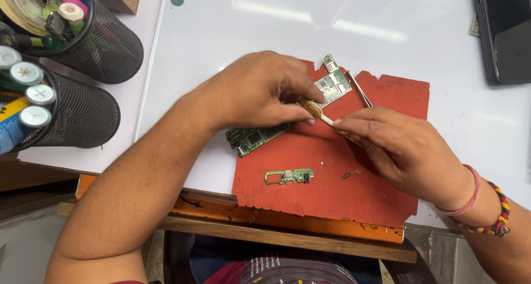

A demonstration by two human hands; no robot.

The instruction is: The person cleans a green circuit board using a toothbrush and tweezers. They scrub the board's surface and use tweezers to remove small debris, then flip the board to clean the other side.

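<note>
Head view | left hand (pixel 260 93) pinching green circuit board (pixel 287 110), long axis diagonal | right hand (pixel 404 148) gripping flat tool (pixel 318 111), tip touching board beside left grip

A: Illumination? Bright, even overhead light; glare streaks cross the white bench (pixel 265 18).
B: Sharpness? Centre crisp; soft shadows beneath the hands; slight bending towards the frame edges.
</note>
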